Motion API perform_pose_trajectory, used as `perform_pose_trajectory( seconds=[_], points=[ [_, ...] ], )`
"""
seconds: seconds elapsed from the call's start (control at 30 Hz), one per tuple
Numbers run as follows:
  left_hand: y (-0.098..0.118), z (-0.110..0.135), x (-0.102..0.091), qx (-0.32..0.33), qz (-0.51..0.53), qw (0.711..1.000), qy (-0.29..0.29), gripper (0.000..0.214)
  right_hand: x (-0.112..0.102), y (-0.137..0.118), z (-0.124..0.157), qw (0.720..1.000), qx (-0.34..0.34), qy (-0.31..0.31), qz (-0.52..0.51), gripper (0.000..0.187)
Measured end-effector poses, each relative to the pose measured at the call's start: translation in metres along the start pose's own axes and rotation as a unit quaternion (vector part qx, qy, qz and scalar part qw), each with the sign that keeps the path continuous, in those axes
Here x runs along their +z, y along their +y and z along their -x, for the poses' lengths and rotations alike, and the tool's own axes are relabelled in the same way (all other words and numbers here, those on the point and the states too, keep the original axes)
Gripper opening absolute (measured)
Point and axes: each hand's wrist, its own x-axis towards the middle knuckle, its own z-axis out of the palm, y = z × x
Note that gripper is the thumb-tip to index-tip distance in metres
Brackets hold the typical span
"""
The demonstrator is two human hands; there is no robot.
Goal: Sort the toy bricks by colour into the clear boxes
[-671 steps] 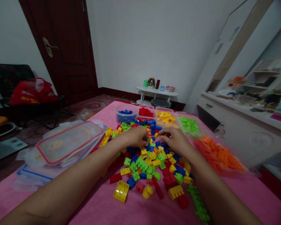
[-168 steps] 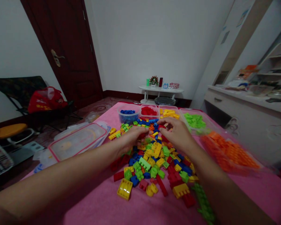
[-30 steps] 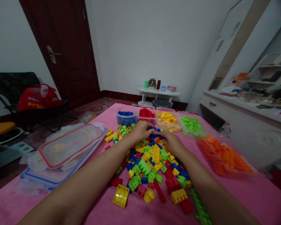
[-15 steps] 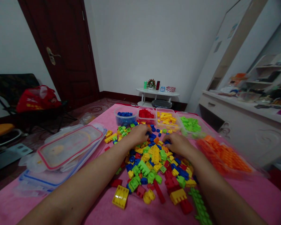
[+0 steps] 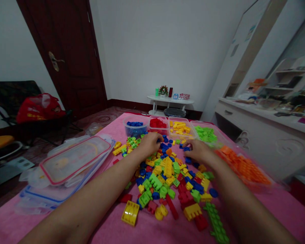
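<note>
A mixed pile of toy building bricks (image 5: 156, 183) in yellow, green, blue and red spreads over the pink cloth (image 5: 112, 223). At the pile's far side my left hand (image 5: 149, 145) is closed, fingers curled around a blue brick that shows only in part. My right hand (image 5: 198, 151) is at the pile's far right, its fingertips closed on a blue brick (image 5: 186, 148). Another blue brick (image 5: 188, 160) lies just below those fingers. Loose blue bricks (image 5: 165, 146) lie between the two hands.
Beyond the pile stand clear containers of blue bricks (image 5: 135, 124), red bricks (image 5: 157, 123), yellow bricks (image 5: 179, 128) and green bricks (image 5: 205, 134). A container of orange bricks (image 5: 244, 166) is beside my right forearm. Stacked plastic lids (image 5: 76, 159) lie at the left.
My right hand has shifted slightly right and away from me, baring a few bricks near its wrist. My left hand has barely moved.
</note>
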Motion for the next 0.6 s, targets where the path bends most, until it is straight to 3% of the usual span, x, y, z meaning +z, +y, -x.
perform_pose_trajectory(
  seconds=[0.07, 0.13, 0.23, 0.3, 0.37, 0.43, 0.6],
  points=[
    [0.005, -0.003, -0.001, -0.033, 0.129, 0.991, 0.003, 0.021, -0.004, -0.008, 0.0, 0.989, 0.013, 0.039, -0.145, 0.03],
    [0.012, -0.004, -0.003, -0.107, 0.315, 0.942, -0.044, 0.022, -0.01, -0.022, 0.003, 0.951, 0.026, 0.058, -0.303, 0.036],
    [0.022, -0.003, -0.006, -0.202, 0.553, 0.795, -0.145, 0.024, -0.016, -0.043, 0.009, 0.889, 0.032, 0.089, -0.449, 0.043],
    [0.024, -0.001, -0.008, -0.226, 0.639, 0.705, -0.209, 0.03, -0.016, -0.054, 0.013, 0.871, 0.015, 0.116, -0.477, 0.045],
    [0.024, -0.001, -0.008, -0.231, 0.688, 0.637, -0.26, 0.043, -0.013, -0.061, 0.016, 0.872, -0.017, 0.122, -0.474, 0.045],
    [0.022, -0.001, -0.006, -0.222, 0.719, 0.592, -0.288, 0.051, -0.01, -0.067, 0.019, 0.889, -0.07, 0.111, -0.439, 0.042],
    [0.021, 0.0, -0.002, -0.223, 0.766, 0.525, -0.296, 0.043, -0.009, -0.076, 0.024, 0.924, -0.161, 0.148, -0.312, 0.03]
  ],
)
